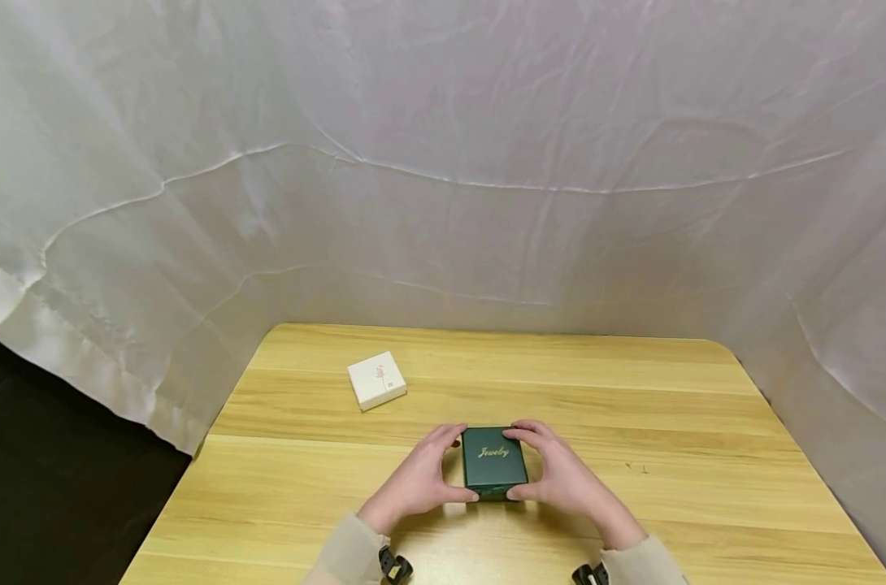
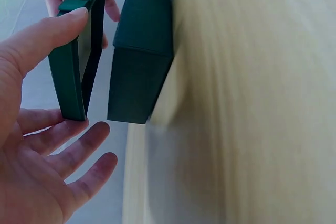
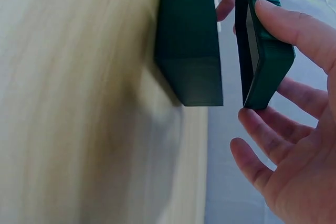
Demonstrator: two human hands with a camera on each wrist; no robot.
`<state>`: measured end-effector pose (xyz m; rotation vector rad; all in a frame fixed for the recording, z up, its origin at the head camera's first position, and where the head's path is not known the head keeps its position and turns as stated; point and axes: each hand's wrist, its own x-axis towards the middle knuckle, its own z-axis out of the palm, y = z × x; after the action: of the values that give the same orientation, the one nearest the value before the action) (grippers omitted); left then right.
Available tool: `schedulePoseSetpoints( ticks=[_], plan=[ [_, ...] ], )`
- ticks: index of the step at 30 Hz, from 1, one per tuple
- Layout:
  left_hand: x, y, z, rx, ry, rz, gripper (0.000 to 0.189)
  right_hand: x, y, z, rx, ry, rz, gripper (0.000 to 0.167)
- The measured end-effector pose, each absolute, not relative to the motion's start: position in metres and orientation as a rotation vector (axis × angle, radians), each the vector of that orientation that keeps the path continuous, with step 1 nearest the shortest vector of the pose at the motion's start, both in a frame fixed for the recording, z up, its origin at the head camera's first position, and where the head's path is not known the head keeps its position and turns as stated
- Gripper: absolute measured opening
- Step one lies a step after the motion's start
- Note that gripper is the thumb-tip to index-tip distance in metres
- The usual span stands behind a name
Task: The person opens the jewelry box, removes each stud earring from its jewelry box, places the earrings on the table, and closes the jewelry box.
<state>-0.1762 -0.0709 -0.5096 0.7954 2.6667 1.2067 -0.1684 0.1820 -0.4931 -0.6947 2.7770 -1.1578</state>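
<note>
Both hands hold a dark green box lid [image 1: 492, 465] with "Jewelry" in gold on its top. My left hand [image 1: 430, 473] pinches its left side, thumb at the near edge and fingers at the far edge. On the other side my right hand [image 1: 558, 474] grips it in the same manner. Seen from the left wrist, the lid [image 2: 65, 80] is apart from the green box base [image 2: 139, 51], with a gap between them. The right wrist view shows the base [image 3: 189, 45] standing on the table, the lid [image 3: 273, 69] above it. Ribbed bands run across the lid's near edge.
A small white box [image 1: 377, 380] with pink print lies farther back on the left of the wooden table [image 1: 633, 390]. Pale curtains [image 1: 487, 162] hang behind and around the table. Small dark marks [image 1: 637, 468] show on the tabletop at right.
</note>
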Motion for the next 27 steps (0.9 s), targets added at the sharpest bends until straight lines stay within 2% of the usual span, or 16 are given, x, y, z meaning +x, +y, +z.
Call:
schedulePoseSetpoints(
  ticks=[27],
  plan=[
    [-0.178,-0.069,-0.523,0.803,2.671,1.168,0.095,-0.167,0.18,-0.507,-0.675,2.739,-1.164,0.077]
  ],
)
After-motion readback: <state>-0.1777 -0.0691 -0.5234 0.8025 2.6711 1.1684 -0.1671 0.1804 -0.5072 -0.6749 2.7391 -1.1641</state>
